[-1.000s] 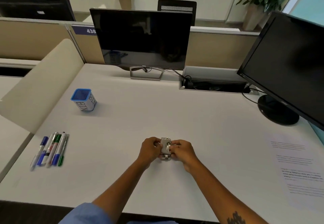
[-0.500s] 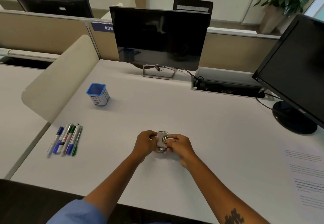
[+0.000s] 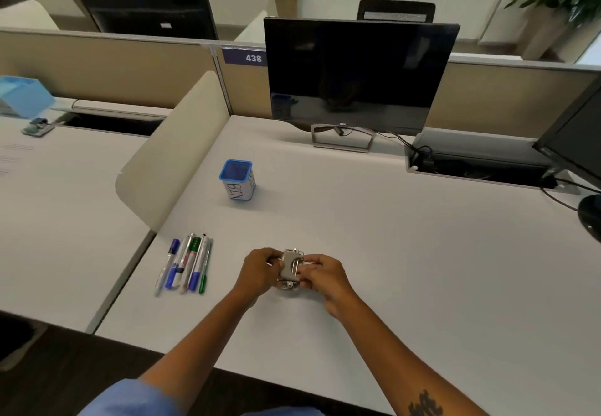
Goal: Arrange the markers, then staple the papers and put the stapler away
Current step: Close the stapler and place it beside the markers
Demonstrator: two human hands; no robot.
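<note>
I see my left hand [image 3: 260, 269] and right hand [image 3: 320, 274] meeting near the front of the white desk [image 3: 422, 269], both pinching a small grey stapler [image 3: 290, 269] between fingertips, one hand on each side. Left of the hands, the markers [image 3: 187, 266] lie side by side in a tidy row. Farther back stands a blue-rimmed bin [image 3: 238, 179], well apart from a dark monitor [image 3: 354, 74].
</note>
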